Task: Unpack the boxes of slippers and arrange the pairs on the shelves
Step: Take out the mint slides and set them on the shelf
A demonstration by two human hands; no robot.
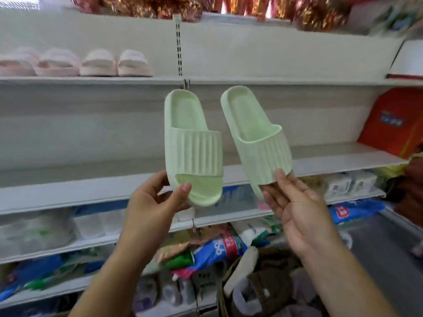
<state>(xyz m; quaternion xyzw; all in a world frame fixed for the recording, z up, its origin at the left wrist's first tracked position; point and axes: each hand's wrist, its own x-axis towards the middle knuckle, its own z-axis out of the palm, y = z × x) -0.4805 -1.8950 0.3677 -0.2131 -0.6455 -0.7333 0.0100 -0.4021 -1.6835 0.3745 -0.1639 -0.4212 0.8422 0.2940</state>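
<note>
Before the white shelves (91, 191), the left hand (152, 209) pinched the toe of one pale green ribbed-strap slipper (192, 143); the right hand (297, 213) likewise clasped its matching moulded slipper (256, 138), heels raised.

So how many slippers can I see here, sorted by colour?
Light green slippers: 2, one in the left hand at, one in the right hand at.
Pale pink slippers on the upper shelf: 4, the leftmost blurred.
Total: 6
</note>
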